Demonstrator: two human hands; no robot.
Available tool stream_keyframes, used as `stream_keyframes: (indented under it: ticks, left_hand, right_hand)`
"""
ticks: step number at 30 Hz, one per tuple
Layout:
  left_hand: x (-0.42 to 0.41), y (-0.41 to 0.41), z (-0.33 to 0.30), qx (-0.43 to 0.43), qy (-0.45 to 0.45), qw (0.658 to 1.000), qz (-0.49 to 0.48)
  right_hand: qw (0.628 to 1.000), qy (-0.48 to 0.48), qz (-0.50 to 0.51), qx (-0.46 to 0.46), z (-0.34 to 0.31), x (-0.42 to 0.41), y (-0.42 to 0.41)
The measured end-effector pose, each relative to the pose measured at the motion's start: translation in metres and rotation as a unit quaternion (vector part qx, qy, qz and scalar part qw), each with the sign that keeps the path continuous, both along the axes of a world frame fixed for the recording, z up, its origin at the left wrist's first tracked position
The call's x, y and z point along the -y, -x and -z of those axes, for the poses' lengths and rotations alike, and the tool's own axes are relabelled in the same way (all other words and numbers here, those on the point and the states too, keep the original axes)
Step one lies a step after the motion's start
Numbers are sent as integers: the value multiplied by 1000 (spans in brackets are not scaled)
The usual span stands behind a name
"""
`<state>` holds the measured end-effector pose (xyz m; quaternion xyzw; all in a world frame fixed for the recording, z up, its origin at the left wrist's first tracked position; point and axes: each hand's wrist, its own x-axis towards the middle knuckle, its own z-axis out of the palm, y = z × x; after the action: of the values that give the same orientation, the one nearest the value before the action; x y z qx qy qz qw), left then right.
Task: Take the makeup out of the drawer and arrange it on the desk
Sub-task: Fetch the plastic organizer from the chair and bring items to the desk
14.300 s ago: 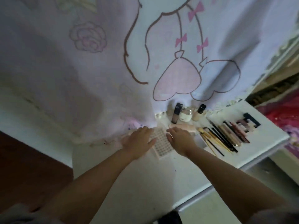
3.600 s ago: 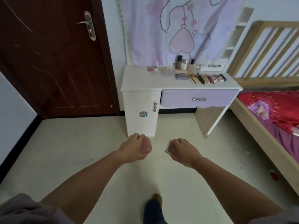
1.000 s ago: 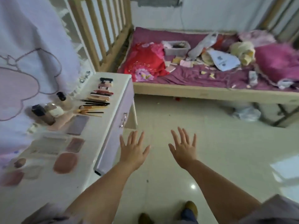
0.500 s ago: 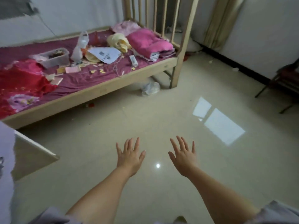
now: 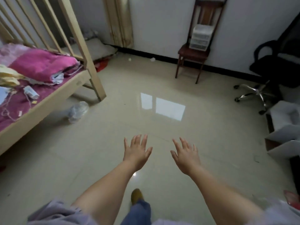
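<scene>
Left hand (image 5: 137, 153) held out palm-down over the tiled floor (image 5: 162, 127), fingers straight and spread, holding nothing. Right hand (image 5: 185, 155) alongside it, same posture: fingers apart, nothing in it. The two hands are near each other but do not touch.

Makeup, drawer and desk: none of them in this view, so their positions cannot be read.

Wooden bed (image 5: 48, 96) at left, cut off by the frame edge; pink blanket (image 5: 42, 65) and small, unclear items lie on it. Crumpled clear plastic bag (image 5: 78, 110) on the floor just beside the bed leg. Wooden chair (image 5: 197, 51) against the far wall carries a white plastic drawer unit (image 5: 200, 38). Black office chair (image 5: 272, 67) at right, partly cut off. White shapes at the right edge are too cropped to identify. One shoe toe (image 5: 136, 194) shows below the arms.
</scene>
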<state>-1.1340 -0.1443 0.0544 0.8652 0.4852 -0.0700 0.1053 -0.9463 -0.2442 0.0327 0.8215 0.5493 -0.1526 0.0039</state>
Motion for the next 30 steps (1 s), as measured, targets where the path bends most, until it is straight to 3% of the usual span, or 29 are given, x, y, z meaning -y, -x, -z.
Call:
stream_keyframes:
  ticks: [12,23,30]
  left_hand:
    - [-200,-148,15,-13,3,993,118]
    - [-371,-270,10,-17,0,988,153]
    - [-495,-410,22,44,64,989,128]
  right_hand:
    - [996,21,86,12,6,-165,-135]
    - [992,29,123,-10,-7,-320,-253]
    - [991,18,130,-40,-1,-437,-400]
